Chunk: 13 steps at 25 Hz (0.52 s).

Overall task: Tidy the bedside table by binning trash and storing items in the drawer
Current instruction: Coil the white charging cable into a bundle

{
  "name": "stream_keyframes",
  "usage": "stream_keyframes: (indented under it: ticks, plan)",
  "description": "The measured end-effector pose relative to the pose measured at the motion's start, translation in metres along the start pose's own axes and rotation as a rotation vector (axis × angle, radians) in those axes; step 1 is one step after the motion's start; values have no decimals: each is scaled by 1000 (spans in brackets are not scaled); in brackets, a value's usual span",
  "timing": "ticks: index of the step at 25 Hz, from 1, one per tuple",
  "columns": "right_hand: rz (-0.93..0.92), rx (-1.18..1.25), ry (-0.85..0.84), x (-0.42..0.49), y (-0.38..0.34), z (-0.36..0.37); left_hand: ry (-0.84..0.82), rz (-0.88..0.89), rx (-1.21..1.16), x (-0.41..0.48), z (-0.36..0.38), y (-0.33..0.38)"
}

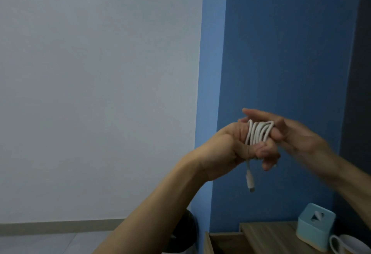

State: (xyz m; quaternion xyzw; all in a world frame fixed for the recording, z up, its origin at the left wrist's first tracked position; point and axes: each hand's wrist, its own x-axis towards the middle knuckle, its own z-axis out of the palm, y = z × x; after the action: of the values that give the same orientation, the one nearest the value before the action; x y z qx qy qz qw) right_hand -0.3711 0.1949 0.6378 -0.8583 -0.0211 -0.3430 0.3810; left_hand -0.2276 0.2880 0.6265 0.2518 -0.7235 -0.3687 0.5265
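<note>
Partly hidden: bin (188,231) behind forearm; mug (349,243) cut off. One cable (259,132), wound round and gripped by left hand (230,147); right hand (301,137) blurred, grip unclear.

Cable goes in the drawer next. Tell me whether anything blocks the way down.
Nothing visible does. The white cable is coiled round the left hand; the drawer lies below, tissue box and mug off to the right.

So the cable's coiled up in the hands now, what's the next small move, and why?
Probably tuck the loose plug under the cable loops with the right hand. The cable is wound round the fingers of the left hand, but the plug hangs free below, so the bundle could unwind when stored.
</note>
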Motion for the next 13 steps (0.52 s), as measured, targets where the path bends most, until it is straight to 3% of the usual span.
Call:
stream_keyframes:
  ticks: [5, 8, 10, 13]
  plan:
    - [-209, -280, -18, 1, -11, -7, -139, -61, -7, -3, -1, 8]
    - [-287, -529, 100, -4, -15, -5, -164, -52, -66, -4, -5, 12]
    - [-304, -660, 170, -6, -13, 2, -14, -131, -107, -4, -2, 17]
    - [-340, -838, 250, -5, -5, 13, 374, -158, -46, -3, 1, 19]
